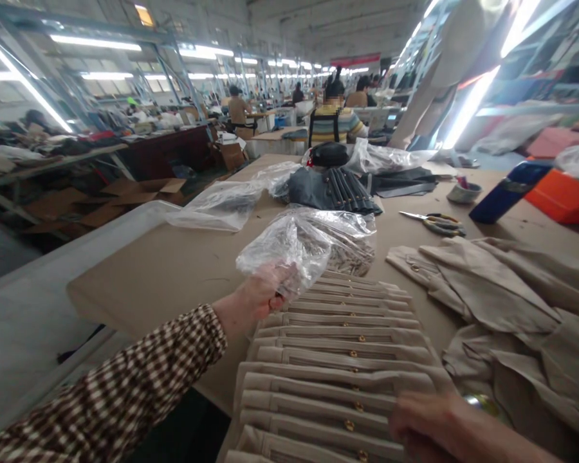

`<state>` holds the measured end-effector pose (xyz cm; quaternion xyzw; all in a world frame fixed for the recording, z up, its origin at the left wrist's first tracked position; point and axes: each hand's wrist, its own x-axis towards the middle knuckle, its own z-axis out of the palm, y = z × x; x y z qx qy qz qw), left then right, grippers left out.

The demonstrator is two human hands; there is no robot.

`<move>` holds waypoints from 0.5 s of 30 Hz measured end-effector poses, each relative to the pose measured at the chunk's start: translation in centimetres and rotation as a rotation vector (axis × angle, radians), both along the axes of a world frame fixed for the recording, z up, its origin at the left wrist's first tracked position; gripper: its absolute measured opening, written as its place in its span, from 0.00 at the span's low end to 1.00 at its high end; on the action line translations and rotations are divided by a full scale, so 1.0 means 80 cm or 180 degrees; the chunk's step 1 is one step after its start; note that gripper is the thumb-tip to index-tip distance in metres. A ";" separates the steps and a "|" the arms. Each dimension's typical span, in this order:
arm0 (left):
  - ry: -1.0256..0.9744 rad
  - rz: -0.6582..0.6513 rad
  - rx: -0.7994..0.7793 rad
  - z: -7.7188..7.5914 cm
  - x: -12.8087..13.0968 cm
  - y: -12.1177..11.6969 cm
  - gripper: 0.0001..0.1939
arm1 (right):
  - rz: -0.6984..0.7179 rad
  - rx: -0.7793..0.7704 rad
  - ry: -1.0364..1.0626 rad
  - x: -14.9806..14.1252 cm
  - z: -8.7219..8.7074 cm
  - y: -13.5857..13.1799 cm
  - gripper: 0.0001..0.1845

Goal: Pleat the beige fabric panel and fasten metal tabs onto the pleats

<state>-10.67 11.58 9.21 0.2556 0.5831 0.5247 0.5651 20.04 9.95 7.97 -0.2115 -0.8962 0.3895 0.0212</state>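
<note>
My left hand, in a checked sleeve, grips the near edge of a clear plastic bag lifted a little above the table. Under and before it lies a fanned row of beige fabric straps with small brass buttons, overlapping toward me. My right hand rests on the near right end of that row, fingers curled against the straps; whether it grips one I cannot tell. A heap of beige garments lies to the right of the straps.
Scissors, a small bowl, a blue bottle and an orange box sit at the far right. Dark garments and more clear bags lie at the far end. A seated person works beyond the cardboard-covered table.
</note>
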 end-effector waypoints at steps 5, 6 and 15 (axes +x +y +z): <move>-0.0637 -0.0397 -0.0539 0.005 0.030 -0.031 0.09 | -0.0519 -0.0031 0.0358 -0.048 0.025 0.071 0.14; -0.0759 -0.0416 -0.0583 0.005 0.035 -0.033 0.09 | -0.0552 -0.0046 0.0388 -0.060 0.021 0.082 0.13; -0.1041 -0.0516 0.0019 0.003 0.048 -0.012 0.12 | -0.1439 -0.2651 0.1233 -0.140 -0.009 0.106 0.25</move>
